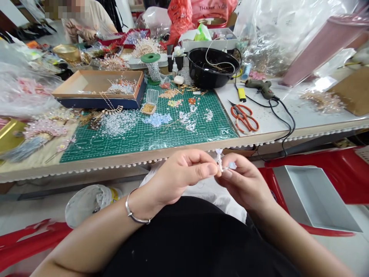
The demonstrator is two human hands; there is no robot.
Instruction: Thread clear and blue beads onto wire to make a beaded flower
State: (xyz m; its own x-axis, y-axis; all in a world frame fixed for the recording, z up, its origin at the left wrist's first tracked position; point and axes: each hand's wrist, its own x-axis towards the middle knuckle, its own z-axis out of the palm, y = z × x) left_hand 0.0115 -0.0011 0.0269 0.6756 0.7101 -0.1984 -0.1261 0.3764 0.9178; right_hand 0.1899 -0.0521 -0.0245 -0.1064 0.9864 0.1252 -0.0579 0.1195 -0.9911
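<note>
In front of my body, just below the table edge, my left hand (190, 173) and my right hand (245, 179) meet at their fingertips. Both pinch a small beaded flower sprig (219, 159), with clear beads along its stem and pale blue petals at its ends. Part of the sprig is hidden behind my fingers. Beyond my hands, a green cutting mat (115, 144) carries blue flower petals (157, 119), a heap of clear beads (118, 123), white-blue flower pieces (188, 120) and a small plastic box of gold beads (148, 108).
Orange-handled scissors (244, 117), a yellow lighter (241, 94) and a corded glue gun (261, 87) lie to the right. Behind the mat stand a black bowl (213, 77), a wire spool (152, 69) and an open box (66, 100). A grey box (305, 192) rests on a red stool. Another person (92, 19) sits opposite.
</note>
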